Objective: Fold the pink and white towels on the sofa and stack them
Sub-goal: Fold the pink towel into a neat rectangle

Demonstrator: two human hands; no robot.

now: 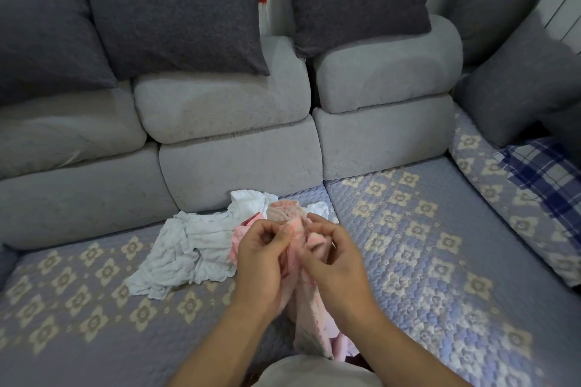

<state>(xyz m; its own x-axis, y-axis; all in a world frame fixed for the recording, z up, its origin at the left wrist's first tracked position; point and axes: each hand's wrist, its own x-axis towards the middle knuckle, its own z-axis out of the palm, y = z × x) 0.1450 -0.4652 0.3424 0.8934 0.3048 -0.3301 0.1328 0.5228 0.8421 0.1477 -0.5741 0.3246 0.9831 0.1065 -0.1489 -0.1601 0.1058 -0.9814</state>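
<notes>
A pale pink towel point(311, 320) hangs bunched between both hands above the sofa seat, its lower end drooping toward my lap. My left hand point(264, 264) pinches its upper edge with thumb and fingers. My right hand point(333, 264) grips the same edge just beside it, fingers curled. Behind the hands lies a crumpled heap: a white towel point(185, 248) spread to the left, another white piece point(248, 201) at the back, and more pink cloth point(283, 210) in the middle, partly hidden by my hands.
The seat carries a quilted blue-grey cover point(424, 245) with cream flowers. Grey back cushions point(226, 110) and dark grey pillows point(176, 16) stand behind. A blue plaid cloth point(540, 173) lies at the right corner.
</notes>
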